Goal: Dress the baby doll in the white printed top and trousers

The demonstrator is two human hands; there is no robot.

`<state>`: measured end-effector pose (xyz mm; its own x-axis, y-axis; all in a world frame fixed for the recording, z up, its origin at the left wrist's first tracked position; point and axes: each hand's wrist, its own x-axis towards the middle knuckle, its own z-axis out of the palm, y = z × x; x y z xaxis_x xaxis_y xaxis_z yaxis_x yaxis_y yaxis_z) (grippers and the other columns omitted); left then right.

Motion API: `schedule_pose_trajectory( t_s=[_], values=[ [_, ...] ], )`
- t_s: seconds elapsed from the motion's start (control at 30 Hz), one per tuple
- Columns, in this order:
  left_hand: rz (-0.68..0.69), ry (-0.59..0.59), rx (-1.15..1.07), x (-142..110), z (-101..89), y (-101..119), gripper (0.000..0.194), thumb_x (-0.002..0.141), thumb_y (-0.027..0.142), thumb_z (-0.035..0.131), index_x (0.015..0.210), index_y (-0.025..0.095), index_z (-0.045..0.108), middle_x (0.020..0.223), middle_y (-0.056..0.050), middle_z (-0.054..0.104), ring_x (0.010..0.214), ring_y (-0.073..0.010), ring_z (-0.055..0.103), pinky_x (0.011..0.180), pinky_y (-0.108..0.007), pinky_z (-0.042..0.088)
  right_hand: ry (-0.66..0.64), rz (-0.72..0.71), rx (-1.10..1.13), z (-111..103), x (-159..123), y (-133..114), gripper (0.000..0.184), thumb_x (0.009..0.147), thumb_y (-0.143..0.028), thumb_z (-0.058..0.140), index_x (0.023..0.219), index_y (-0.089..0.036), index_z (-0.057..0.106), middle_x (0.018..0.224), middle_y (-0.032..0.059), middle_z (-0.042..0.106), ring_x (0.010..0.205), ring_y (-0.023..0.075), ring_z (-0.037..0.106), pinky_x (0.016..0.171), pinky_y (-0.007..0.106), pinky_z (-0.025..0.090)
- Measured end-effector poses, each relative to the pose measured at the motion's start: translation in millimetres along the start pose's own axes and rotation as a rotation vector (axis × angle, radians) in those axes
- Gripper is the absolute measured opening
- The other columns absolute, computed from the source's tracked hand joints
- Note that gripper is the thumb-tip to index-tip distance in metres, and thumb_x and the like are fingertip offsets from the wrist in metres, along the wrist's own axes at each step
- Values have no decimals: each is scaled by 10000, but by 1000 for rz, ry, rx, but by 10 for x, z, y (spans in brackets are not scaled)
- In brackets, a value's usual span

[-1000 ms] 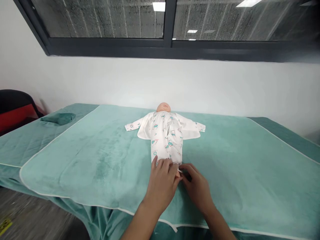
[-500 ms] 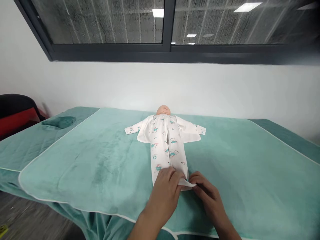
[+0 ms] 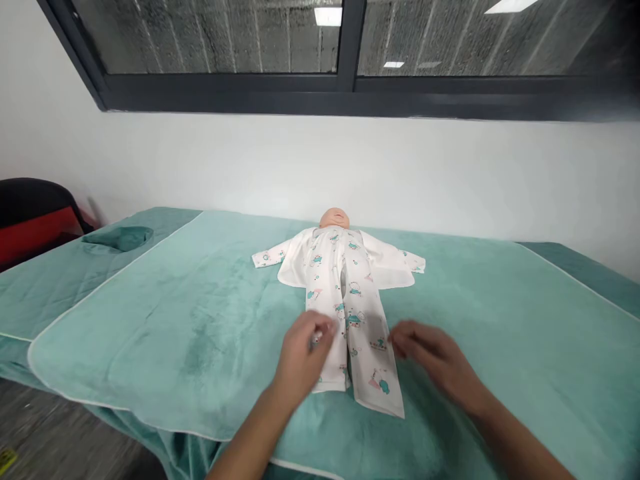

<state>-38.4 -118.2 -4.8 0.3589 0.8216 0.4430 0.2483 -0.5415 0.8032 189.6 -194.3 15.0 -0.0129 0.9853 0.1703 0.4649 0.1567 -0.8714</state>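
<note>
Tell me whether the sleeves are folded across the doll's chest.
No, the sleeves stretch outward, one to each side, over the green mat.

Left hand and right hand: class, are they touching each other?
Apart: the head view shows the trousers in the gap between the left hand and the right hand.

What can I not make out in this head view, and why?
Head view:
Doll: body hidden by shirt and trousers.
Left hand, right hand: blurred; contact with trousers unclear.
Red-and-black object: cut off by left edge.
Yellow mark: too small to read.
</note>
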Motion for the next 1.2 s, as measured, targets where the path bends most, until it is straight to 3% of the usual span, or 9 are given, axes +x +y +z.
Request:
schedule_pose_trajectory(
  t_s=[0.13,0.27,0.37,0.47,0.57,0.67,0.83,1.03,1.2],
  values=[
    [-85,203,179,625,131,-363,143,850,290,604,961,201,584,934,-31,565,872,-174,524,783,-323,433,259,5,-84,-90,980,-45,226,860,-428,554,865,-221,646,955,49,679,886,218,608,807,359,478],
    [-183,288,125,872,216,-553,173,852,340,591,823,193,503,824,5,510,714,-134,466,698,-288,411,282,-100,-247,-78,2023,57,310,849,-374,552,1093,-196,621,1168,93,635,1045,234,586,942,418,441],
    [-180,255,53,843,195,-577,256,900,351,522,713,197,437,732,22,473,676,-124,444,669,-267,386,158,-96,-426,-62,2609,98,212,832,-330,574,957,-175,647,1083,92,647,981,228,595,908,398,437],
    [-220,280,-26,801,146,-568,273,906,342,513,693,199,418,678,34,454,646,-120,427,632,-253,364,-24,-49,-496,-67,2968,34,148,782,-330,661,759,-188,625,879,36,647,846,203,590,790,342,435],
    [-283,365,-93,798,111,-577,253,907,348,511,715,198,443,673,36,451,636,-118,421,615,-249,357,-238,-60,-556,-92,3150,-49,296,708,-405,757,639,-190,566,726,10,577,764,185,551,705,316,401],
    [-332,410,-147,810,96,-604,246,914,371,503,745,195,468,691,32,472,656,-121,442,625,-249,367,-326,-156,-607,-96,3217,-63,334,721,-420,756,625,-189,534,715,10,546,766,175,521,700,307,377],
    [-378,446,-139,801,94,-644,270,928,396,484,747,200,445,689,33,470,661,-125,448,638,-254,379,-214,-306,-710,51,3209,-43,242,850,-359,617,702,-204,505,772,21,560,808,186,509,737,309,364],
    [-397,540,-81,764,79,-703,236,948,342,455,762,197,452,764,19,510,747,-134,485,732,-268,404,-87,-287,-988,318,3250,-150,174,918,-360,531,838,-206,523,660,34,521,743,224,516,732,359,357],
    [-436,547,-117,764,49,-657,250,926,363,490,744,193,468,735,26,494,707,-126,462,686,-255,391,-53,-218,-933,371,3245,-103,174,907,-360,550,830,-204,534,691,42,564,755,216,529,752,353,367]
  ],
)
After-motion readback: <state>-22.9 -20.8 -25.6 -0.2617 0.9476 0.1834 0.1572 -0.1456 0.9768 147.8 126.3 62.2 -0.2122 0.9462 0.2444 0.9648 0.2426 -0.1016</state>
